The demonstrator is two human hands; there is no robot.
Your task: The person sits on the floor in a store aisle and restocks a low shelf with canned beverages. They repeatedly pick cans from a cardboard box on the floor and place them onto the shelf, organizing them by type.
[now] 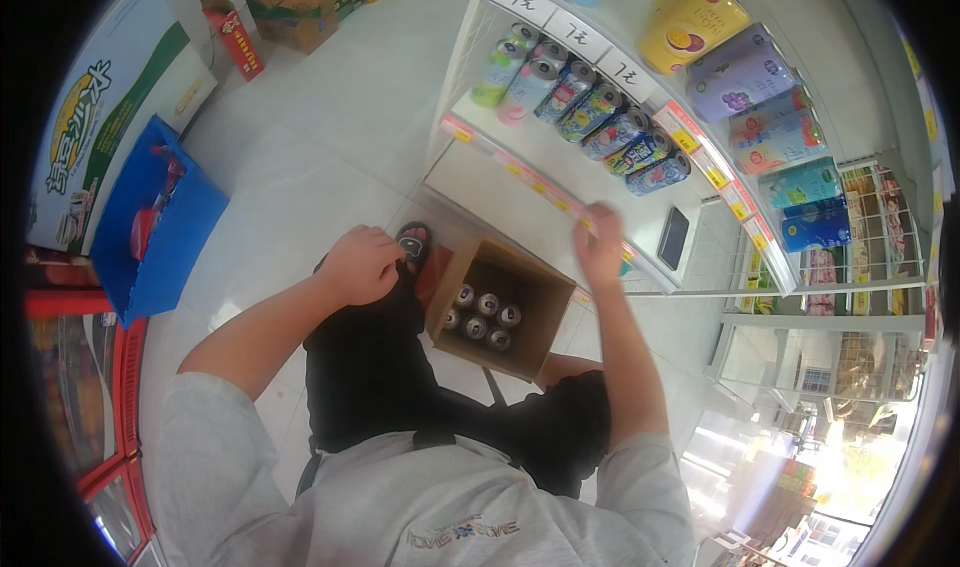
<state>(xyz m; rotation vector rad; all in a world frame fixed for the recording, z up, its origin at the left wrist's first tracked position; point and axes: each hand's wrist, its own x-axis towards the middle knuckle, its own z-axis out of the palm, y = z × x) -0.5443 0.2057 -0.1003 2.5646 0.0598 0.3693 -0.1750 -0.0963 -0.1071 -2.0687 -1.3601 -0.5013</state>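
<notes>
My left hand (365, 265) rests on my left knee with its fingers curled in, and nothing shows in it. My right hand (601, 243) is blurred by motion at the front edge of the lower shelf (536, 183). A small teal patch shows beside its wrist; whether the hand holds anything cannot be made out. Between my knees stands an open cardboard box (547, 325) with several upright drink cans (487, 304) on its bottom. On the shelf above, several colourful drink cans (592, 112) stand in a row at the back left.
A smartphone (673, 237) lies on the right part of the lower shelf. Larger cans (742, 76) line the upper shelf, whose price-tag edge (712, 169) juts out. To my left are a blue bin (174, 244) and a red-framed cooler (127, 387). Cardboard cartons (296, 4) sit farther off.
</notes>
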